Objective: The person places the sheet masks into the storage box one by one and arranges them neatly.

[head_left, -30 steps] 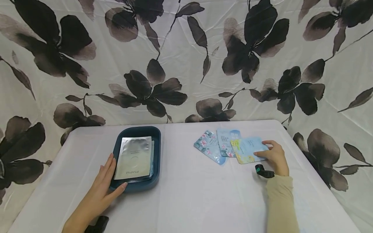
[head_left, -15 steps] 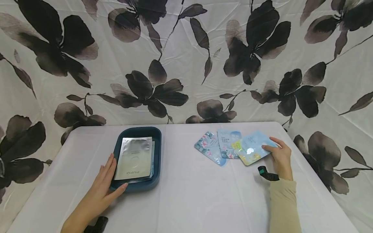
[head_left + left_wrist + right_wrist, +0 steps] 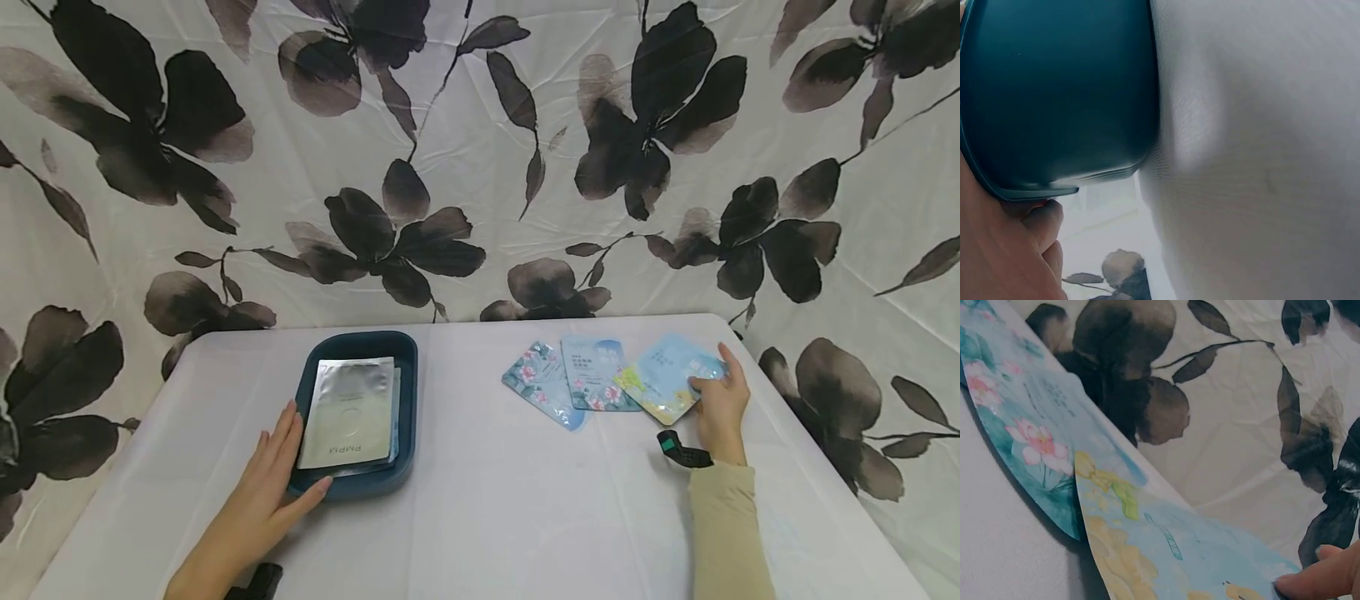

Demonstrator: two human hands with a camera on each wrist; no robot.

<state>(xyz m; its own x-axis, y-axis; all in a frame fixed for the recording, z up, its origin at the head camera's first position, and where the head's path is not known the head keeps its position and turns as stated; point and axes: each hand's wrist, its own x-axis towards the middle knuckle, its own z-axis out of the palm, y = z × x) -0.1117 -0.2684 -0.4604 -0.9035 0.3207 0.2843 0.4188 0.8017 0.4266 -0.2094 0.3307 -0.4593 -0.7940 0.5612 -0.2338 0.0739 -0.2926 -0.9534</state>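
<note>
My left hand (image 3: 270,479) lies against the near left corner of a dark blue tray (image 3: 407,400), fingers straight along its side, thumb at the front rim. The left wrist view shows the tray's wall (image 3: 1054,94) close up. A silver sachet (image 3: 348,412) lies on top of others in the tray. My right hand (image 3: 716,400) pinches the right edge of a blue and yellow sachet (image 3: 663,383), which is tilted up off the table; a fingertip (image 3: 1316,581) shows on that sachet (image 3: 1166,550). It overlaps a light blue sachet (image 3: 596,371) next to a teal floral one (image 3: 540,383).
The white table (image 3: 510,500) ends close behind the sachets and to the right of my right hand. A floral cloth backdrop (image 3: 465,167) hangs behind and at both sides. A black wrist device (image 3: 678,450) sits on my right wrist.
My right hand has slid the blue and yellow sachet back and to the right, turned it and raised its right edge. The left hand and tray have stayed in place.
</note>
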